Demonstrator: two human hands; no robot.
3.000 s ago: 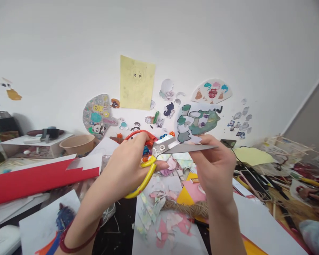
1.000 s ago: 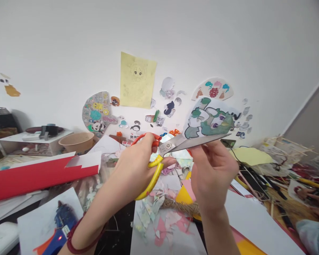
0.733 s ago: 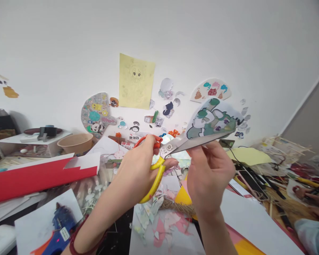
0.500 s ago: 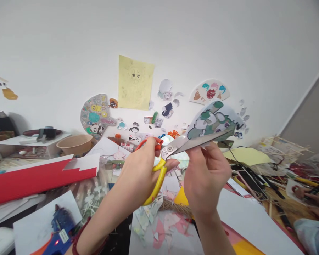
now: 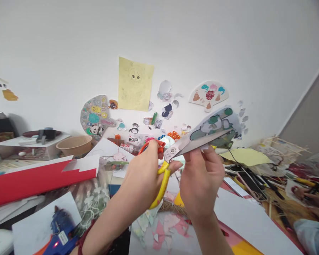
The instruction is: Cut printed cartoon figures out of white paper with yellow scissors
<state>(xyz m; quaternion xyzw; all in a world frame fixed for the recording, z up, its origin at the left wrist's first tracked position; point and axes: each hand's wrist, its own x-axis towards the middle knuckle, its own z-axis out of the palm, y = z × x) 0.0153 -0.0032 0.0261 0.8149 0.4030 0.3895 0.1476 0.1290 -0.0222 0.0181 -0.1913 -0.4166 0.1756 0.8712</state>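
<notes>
head: scissors (image 5: 172,150) in left grip (image 5: 145,168)

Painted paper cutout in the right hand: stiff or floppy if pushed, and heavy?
The cutout seems to be paper, so probably light. It rises above the right hand without obvious droop, suggesting some stiffness. Pushed, its unsupported upper edge would likely bend.
</notes>
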